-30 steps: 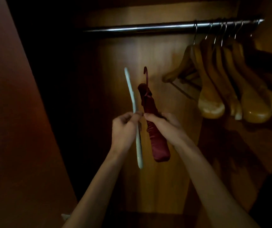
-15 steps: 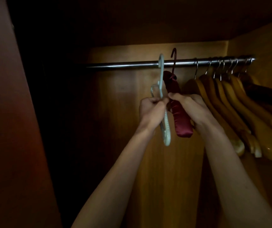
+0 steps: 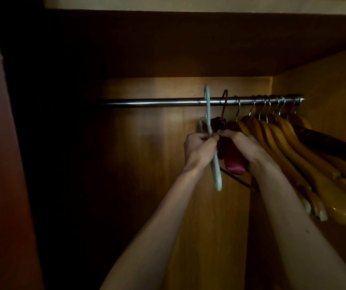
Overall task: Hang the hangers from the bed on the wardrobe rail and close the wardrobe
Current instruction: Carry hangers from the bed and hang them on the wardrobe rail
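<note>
two bare forearms, no sleeves, left grip (image 3: 200, 148), right grip (image 3: 243, 143)

A dim wooden interior is seen: a warmly lit back panel (image 3: 147, 164), a side wall (image 3: 324, 84), a shelf board (image 3: 188, 3) overhead.

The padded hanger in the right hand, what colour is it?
Dark red satin padded hanger, held by the right hand; head view.

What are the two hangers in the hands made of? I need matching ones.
The pale hanger in the left hand looks like moulded plastic: thin, flat, matte. The dark red hanger in the right hand seems padded satin: puffy, with a soft sheen.
</note>
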A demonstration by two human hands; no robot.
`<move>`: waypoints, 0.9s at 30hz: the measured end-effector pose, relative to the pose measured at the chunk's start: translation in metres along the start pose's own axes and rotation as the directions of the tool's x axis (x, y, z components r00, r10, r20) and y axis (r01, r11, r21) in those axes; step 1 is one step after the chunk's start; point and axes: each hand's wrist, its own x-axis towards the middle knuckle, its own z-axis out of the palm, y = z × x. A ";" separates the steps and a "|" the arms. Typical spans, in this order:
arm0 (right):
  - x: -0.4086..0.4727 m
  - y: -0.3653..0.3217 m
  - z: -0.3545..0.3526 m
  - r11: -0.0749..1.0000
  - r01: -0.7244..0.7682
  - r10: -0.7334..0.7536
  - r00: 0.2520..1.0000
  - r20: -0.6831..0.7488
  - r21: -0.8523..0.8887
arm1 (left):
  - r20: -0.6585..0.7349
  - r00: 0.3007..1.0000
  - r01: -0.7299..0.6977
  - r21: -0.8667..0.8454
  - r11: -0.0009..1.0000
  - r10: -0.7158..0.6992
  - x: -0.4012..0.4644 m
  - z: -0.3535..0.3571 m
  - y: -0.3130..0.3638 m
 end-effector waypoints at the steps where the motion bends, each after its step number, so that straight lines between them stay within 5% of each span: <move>1: 0.001 0.002 -0.001 1.000 -0.012 0.012 1.000 0.006 -0.013 | -0.009 1.000 -0.004 0.005 1.000 0.004 0.000 0.001 -0.001; 14: 0.010 0.015 -0.012 0.999 -0.049 0.049 0.998 0.026 -0.019 | -0.024 0.993 0.119 0.002 0.993 -0.119 0.015 0.013 0.012; 23: 0.005 0.030 -0.015 0.993 -0.021 0.021 1.000 0.001 0.117 | -0.048 0.995 0.091 0.040 0.995 -0.089 0.000 0.014 -0.014; 27: -0.012 0.058 -0.013 0.989 0.061 -0.051 0.996 -0.073 0.136 | -0.186 0.983 0.029 0.074 0.997 -0.015 -0.022 0.008 -0.040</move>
